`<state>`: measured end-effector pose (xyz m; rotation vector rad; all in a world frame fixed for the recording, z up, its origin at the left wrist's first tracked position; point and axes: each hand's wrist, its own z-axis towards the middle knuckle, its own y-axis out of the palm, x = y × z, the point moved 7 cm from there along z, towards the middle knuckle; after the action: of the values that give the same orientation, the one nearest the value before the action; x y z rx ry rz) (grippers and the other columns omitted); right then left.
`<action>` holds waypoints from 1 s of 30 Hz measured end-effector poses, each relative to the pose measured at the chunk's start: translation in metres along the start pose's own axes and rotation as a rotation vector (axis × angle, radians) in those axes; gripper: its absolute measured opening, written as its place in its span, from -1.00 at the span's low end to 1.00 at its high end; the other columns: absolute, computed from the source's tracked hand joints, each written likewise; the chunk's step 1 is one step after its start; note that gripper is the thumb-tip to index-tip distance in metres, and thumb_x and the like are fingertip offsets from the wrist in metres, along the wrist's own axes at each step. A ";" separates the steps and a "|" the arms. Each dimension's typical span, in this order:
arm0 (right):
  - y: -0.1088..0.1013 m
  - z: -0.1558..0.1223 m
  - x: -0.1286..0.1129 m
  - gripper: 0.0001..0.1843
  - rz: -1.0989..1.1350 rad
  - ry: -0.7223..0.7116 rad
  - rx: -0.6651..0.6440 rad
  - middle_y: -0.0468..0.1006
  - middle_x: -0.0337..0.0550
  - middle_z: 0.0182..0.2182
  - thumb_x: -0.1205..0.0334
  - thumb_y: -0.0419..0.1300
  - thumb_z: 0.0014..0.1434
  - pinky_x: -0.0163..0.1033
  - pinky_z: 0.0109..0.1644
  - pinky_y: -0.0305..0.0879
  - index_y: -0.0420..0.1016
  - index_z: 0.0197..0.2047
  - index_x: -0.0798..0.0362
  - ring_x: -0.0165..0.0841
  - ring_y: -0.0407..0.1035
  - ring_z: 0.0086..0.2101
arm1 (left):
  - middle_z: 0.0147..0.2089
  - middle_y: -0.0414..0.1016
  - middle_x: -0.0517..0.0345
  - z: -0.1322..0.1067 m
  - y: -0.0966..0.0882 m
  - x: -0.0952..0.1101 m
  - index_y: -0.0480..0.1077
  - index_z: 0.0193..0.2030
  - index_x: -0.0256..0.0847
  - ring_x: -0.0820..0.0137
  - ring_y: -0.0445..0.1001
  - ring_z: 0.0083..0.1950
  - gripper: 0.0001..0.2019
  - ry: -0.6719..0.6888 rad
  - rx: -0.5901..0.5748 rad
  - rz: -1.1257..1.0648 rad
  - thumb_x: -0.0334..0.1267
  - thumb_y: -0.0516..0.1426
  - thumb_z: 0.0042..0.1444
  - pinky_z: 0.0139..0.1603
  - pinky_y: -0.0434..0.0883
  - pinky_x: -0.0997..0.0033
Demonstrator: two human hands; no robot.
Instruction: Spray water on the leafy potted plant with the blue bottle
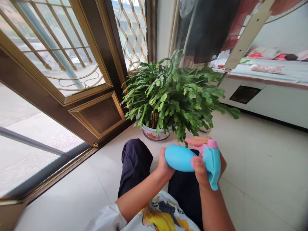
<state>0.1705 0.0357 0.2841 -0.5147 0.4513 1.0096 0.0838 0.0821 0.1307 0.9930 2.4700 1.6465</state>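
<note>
A brown, gold-trimmed door (60, 73) stands open on the left over the pale tiled floor (260, 166). A leafy green plant (173, 93) spreads from a painted ceramic pot (152, 133) just beyond the seated person's knees. Held sideways above the lap, near the plant's front leaves, is a light blue spray bottle (179, 158). The left hand (165, 166) cups its bottom end. The right hand (199, 175) clasps the teal and pink spray head (213, 163), thumb on the bottle.

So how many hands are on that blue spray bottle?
2. The left hand cups the spray bottle at its rounded end; the right hand grips its trigger head.
</note>
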 end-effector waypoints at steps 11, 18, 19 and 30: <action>0.023 0.002 -0.002 -0.86 0.086 -0.009 0.051 0.55 -0.17 -0.33 0.19 0.13 0.21 -0.05 -0.18 0.46 0.46 -0.19 0.00 -0.25 0.47 -0.33 | -0.44 0.52 -0.01 -0.002 -0.017 0.027 0.54 -0.27 -0.36 0.21 0.51 -0.33 -0.67 0.108 0.148 -0.035 -0.21 0.00 0.10 -0.16 0.42 0.30; 0.035 0.007 -0.002 -0.81 0.113 -0.019 0.007 0.57 -0.10 -0.23 0.20 0.13 0.22 -0.03 -0.14 0.50 0.48 -0.12 0.02 -0.17 0.53 -0.17 | -0.37 0.55 -0.06 0.002 -0.026 0.026 0.55 -0.26 -0.39 0.21 0.51 -0.32 -0.64 0.087 0.154 -0.036 -0.19 -0.01 0.12 -0.14 0.43 0.28; 0.035 0.006 -0.002 -0.83 0.112 -0.020 0.014 0.56 -0.12 -0.26 0.21 0.12 0.21 -0.03 -0.16 0.50 0.47 -0.14 0.02 -0.18 0.53 -0.20 | -0.39 0.54 -0.04 0.002 -0.027 0.027 0.54 -0.27 -0.38 0.22 0.51 -0.33 -0.65 0.096 0.159 -0.042 -0.20 -0.01 0.11 -0.16 0.42 0.30; 0.043 0.010 -0.016 -0.72 0.071 -0.032 0.002 0.58 -0.06 -0.10 0.19 0.14 0.19 0.04 -0.09 0.48 0.45 -0.02 -0.03 -0.12 0.51 -0.11 | -0.47 0.48 0.00 0.000 -0.027 0.038 0.53 -0.27 -0.39 0.23 0.50 -0.37 -0.65 0.086 0.128 -0.013 -0.18 0.00 0.12 -0.16 0.45 0.28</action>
<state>0.1264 0.0493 0.2926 -0.4823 0.4447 1.0839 0.0404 0.0950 0.1207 0.9350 2.6610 1.5771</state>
